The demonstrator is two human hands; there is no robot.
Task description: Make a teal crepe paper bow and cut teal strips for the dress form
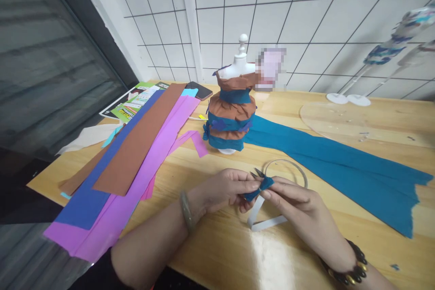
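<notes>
My left hand [226, 190] and my right hand [299, 201] meet above the table, both closed on a small, twisted piece of teal crepe paper [268, 183]. The dark pointed tips of scissors [258, 173] stick up between them; the fingers hide the rest, so I cannot tell which hand bears them. Beside my right hand lies a roll of white tape [304, 174], a loose strip of it bent below the fingers. Just beyond the hands stands a small white dress form [240, 63], wrapped in gathered brown and teal crepe paper.
At the left, long brown [142, 145], blue [79, 206] and purple crepe paper sheets [136, 199] overlap. A wide teal sheet [333, 158] spreads right. Behind are a phone [200, 90], a printed bag [136, 99], a clear disc [329, 120] and stands by the tiled wall.
</notes>
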